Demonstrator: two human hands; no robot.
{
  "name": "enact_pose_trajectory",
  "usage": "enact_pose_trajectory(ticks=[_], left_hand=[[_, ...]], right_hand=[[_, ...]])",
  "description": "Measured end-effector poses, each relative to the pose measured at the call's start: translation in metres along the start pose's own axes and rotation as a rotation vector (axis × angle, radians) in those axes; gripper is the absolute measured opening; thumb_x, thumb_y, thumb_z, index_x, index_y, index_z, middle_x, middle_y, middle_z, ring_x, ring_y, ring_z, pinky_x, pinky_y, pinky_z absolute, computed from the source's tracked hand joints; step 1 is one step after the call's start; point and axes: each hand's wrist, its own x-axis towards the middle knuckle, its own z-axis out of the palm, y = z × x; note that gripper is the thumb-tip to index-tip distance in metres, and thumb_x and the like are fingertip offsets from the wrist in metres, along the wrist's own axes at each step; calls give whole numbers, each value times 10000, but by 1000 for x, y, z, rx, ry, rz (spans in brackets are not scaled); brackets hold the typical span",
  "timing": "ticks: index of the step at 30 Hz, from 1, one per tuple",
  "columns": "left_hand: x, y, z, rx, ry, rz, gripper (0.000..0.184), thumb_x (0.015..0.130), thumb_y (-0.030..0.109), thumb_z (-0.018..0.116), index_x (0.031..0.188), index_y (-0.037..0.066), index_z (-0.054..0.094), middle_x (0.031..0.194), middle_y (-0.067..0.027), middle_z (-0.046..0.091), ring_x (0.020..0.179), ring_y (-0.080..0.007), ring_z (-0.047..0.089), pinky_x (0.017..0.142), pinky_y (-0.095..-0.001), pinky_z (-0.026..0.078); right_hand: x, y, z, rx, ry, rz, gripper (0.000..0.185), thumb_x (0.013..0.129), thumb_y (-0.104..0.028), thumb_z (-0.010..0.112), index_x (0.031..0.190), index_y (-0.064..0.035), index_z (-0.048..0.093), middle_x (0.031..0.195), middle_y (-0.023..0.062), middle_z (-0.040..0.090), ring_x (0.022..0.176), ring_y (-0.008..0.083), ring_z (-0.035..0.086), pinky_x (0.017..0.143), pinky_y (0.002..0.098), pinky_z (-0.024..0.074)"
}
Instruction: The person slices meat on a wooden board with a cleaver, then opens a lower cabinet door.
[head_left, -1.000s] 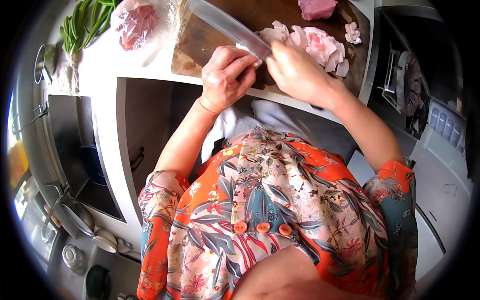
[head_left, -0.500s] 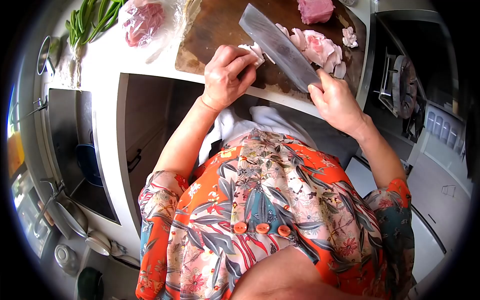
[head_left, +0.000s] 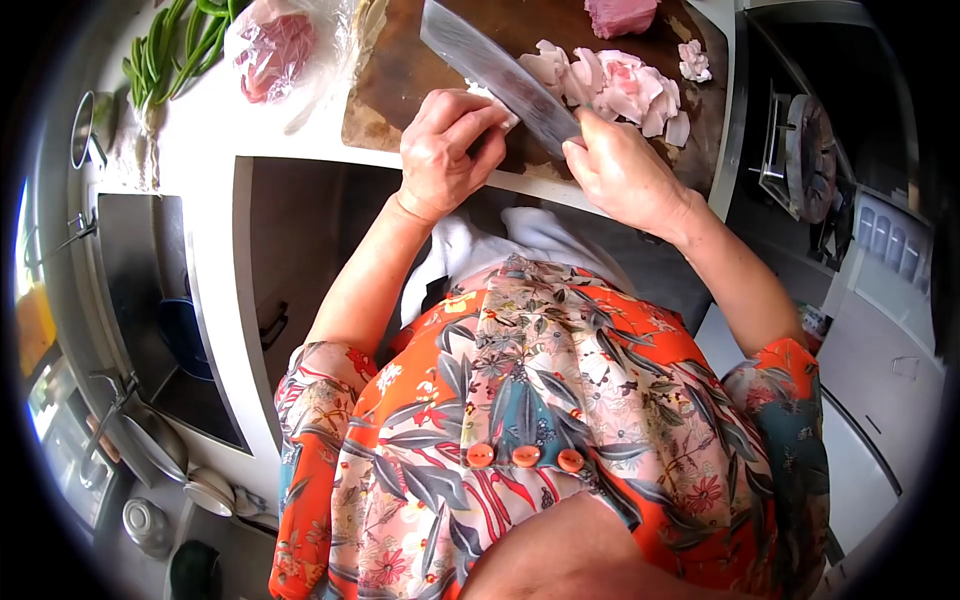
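Note:
In my right hand [head_left: 625, 170] is the handle of a broad-bladed cleaver [head_left: 500, 75], its blade slanting up to the left over the brown cutting board [head_left: 395, 75]. My left hand [head_left: 450, 145] has its fingers curled on a small pale piece of fatty meat [head_left: 490, 97] at the board's near edge, right beside the blade. The fingers partly hide this piece. To the right of the cleaver lies a loose pile of pale pink meat slices [head_left: 620, 85]. Behind them sits a pink chunk of meat [head_left: 620, 15], and a small whitish clump [head_left: 693, 60] lies at the right.
Left of the board, meat in a clear plastic bag [head_left: 270, 50] and a bunch of green onions [head_left: 165, 50] lie on the white counter [head_left: 205, 125]. A sink [head_left: 135, 260] with a blue basin [head_left: 185, 338] is farther left.
My right hand and the cleaver have moved left, bringing the blade close against my left fingers. More of the slice pile shows to the right. My left hand stays nearly in place.

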Motion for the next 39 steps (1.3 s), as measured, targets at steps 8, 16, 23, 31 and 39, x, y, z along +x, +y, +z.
enact_pose_trajectory(ticks=[8,16,23,31,39], left_hand=[[0,0,0,-14,13,8,235,633,-1,718,850,80,679,841,-51,611,758,-239,593,663,-324,507],[-2,-1,0,3,14,14,231,630,3,720,840,89,682,835,-45,608,756,-237,590,657,-318,507],[-1,0,1,-16,12,-22,213,632,11,724,827,88,684,832,-42,612,758,-231,596,663,-316,513],[0,3,-1,-12,-22,-28,214,634,4,722,830,82,689,843,-46,619,769,-228,606,673,-313,517],[-1,6,-1,0,-44,-73,225,640,-29,714,844,65,695,857,-61,628,793,-227,616,700,-315,515]], right_hand=[[-26,10,-16,77,41,17,216,882,-118,526,780,51,436,631,266,535,630,445,566,571,484,430],[-17,0,-16,93,-11,-36,198,880,-94,523,774,42,427,608,256,524,613,443,559,549,487,421],[-52,6,-29,40,-103,39,192,877,-95,530,805,43,417,604,260,527,627,450,565,543,492,426],[-19,2,-17,-44,-91,-32,179,893,-98,525,862,55,438,616,250,535,605,433,568,528,456,430],[29,-7,8,-17,28,-153,167,894,-97,537,877,48,457,614,249,537,603,433,572,526,466,420]])
